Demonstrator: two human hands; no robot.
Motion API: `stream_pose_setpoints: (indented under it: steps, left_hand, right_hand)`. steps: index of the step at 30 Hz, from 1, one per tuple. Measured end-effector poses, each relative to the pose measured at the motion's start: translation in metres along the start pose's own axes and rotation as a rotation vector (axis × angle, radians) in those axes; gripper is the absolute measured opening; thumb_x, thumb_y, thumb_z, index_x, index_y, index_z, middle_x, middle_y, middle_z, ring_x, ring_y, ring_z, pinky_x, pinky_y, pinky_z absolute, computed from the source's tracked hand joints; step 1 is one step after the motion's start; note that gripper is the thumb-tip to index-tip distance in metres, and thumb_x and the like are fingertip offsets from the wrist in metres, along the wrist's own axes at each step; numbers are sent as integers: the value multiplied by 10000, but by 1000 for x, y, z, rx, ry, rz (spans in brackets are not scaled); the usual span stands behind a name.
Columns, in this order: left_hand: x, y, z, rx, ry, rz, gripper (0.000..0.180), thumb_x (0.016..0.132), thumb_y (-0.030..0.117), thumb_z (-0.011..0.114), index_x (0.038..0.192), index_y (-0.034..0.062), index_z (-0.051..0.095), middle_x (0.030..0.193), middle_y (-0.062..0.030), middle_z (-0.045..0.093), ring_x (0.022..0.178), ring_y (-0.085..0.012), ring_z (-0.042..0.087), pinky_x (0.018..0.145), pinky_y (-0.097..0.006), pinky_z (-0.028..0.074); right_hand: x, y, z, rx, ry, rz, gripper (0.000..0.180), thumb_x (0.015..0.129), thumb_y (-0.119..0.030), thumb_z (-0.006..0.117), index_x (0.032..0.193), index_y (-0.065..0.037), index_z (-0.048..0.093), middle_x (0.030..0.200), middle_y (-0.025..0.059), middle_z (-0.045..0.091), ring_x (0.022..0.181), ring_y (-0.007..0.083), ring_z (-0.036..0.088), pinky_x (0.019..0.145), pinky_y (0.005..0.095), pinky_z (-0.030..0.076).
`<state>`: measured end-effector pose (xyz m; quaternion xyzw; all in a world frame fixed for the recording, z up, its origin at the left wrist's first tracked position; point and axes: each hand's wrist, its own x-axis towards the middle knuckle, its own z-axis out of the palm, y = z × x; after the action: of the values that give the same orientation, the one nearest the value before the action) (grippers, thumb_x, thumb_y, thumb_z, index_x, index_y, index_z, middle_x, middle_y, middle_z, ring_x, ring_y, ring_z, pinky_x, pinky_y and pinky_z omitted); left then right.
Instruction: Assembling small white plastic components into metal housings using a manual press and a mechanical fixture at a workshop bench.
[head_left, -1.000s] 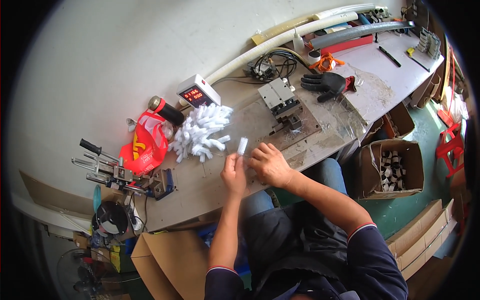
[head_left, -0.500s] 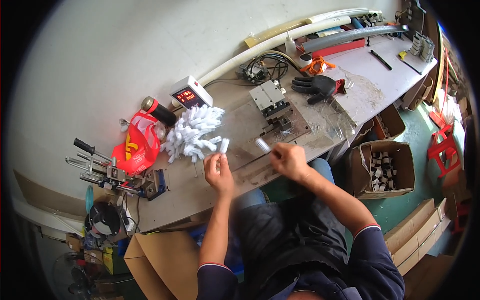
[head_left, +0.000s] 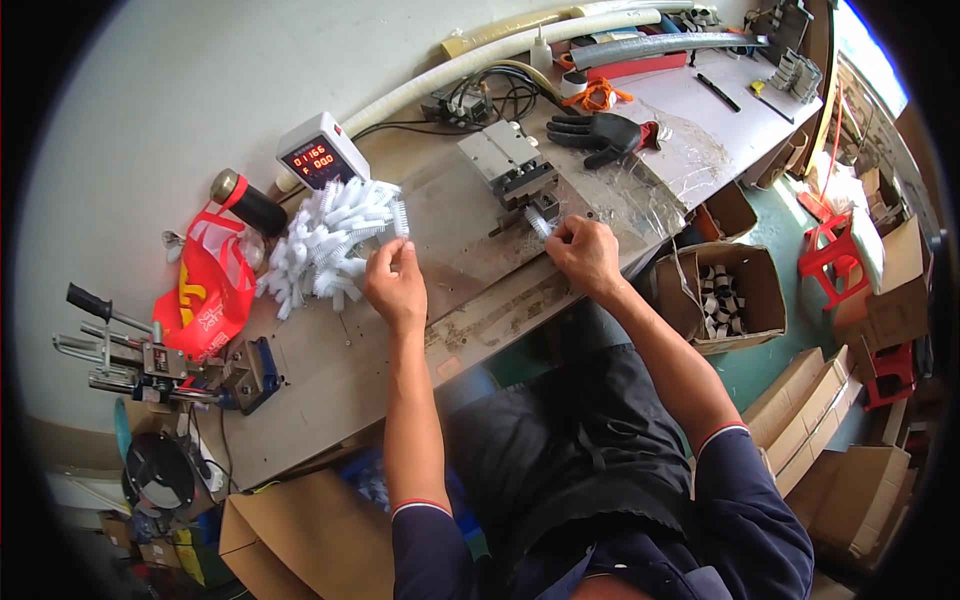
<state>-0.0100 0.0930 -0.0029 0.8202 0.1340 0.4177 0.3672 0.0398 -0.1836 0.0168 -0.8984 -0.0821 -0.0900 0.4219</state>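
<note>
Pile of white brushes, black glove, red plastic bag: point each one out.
Pile of white brushes (head_left: 325, 245), head view, on the middle of the heap.
Black glove (head_left: 597, 132), head view, on its palm.
Red plastic bag (head_left: 205, 290), head view, on its flat red side.

White counter box (head_left: 322, 150), red-digit screen, at desk rear; red printed bag (head_left: 208, 295) left; open carton (head_left: 722, 297) on floor, right.

Small workshop: worn wooden bench (head_left: 330, 370) carrying a grey metal press fixture (head_left: 508, 163), white digital counter box (head_left: 322, 152), black work glove (head_left: 598, 133), with brown cardboard cartons (head_left: 725, 300) alongside.
</note>
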Motion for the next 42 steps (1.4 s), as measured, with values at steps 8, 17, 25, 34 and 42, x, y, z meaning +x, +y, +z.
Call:
stream_pose_setpoints:
  steps: [8,17,25,34,42]
  left_hand:
    - [2,0,0,54,-99,108,82,888,107,739,966,81,741,874,-51,691,855,-266,662,766,-403,526]
    - [0,0,2,74,-109,123,89,886,118,736,974,102,738,887,-60,668,892,-299,647,769,-431,522]
    - [1,-1,-1,71,-103,122,91,886,128,738,973,107,725,914,-62,679,910,-306,653,767,-433,530]
    - [-2,0,-4,145,-90,165,112,882,117,736,993,105,720,922,-69,661,922,-315,642,772,-434,536]
    - [0,23,-8,259,-12,332,316,818,124,812,1101,65,686,1098,-94,650,1052,-334,609,927,-452,488]
  right_hand:
    - [0,-7,15,-1,54,56,193,773,-222,689,803,-36,735,745,165,714,727,332,714,725,427,551]
    - [-3,-3,24,-5,117,43,201,828,-210,677,834,-14,719,725,161,705,701,303,708,719,402,548]
    - [-4,-7,27,4,120,17,196,844,-196,684,844,-1,704,757,171,710,723,305,712,727,404,549]
    - [-5,-7,27,-15,148,25,186,839,-188,686,839,-3,702,771,170,715,734,309,715,733,408,548]
    - [-1,-13,28,-39,159,42,223,861,-266,691,847,-45,716,759,201,704,776,382,716,742,456,550]
